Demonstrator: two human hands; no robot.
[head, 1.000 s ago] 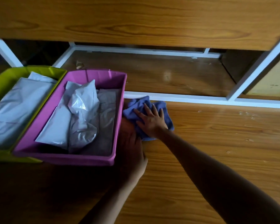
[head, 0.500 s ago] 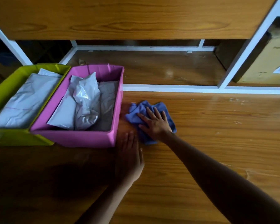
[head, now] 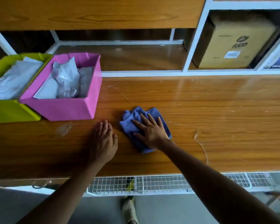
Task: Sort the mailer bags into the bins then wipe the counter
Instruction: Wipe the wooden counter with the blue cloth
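- Head view: right hand (head: 149, 129) presses flat, fingers spread, on the blue cloth (head: 143, 126) to wipe the counter (head: 217, 110).
- Left hand (head: 103, 139) lies open and empty, bracing.
- Mailer bags (head: 68, 78) fill the pink bin (head: 68, 109) and green bin (head: 10, 110), pushed aside at the counter's left.

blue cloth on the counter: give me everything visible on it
The blue cloth is a soft, fuzzy-looking rag, bunched and folded into a rumpled pad rather than spread flat. It lies on the wooden counter, right of the pink bin and clear of it. The right hand presses flat on top, fingers spread, covering its middle; edges show all round. The left hand rests on bare wood beside it, not touching.
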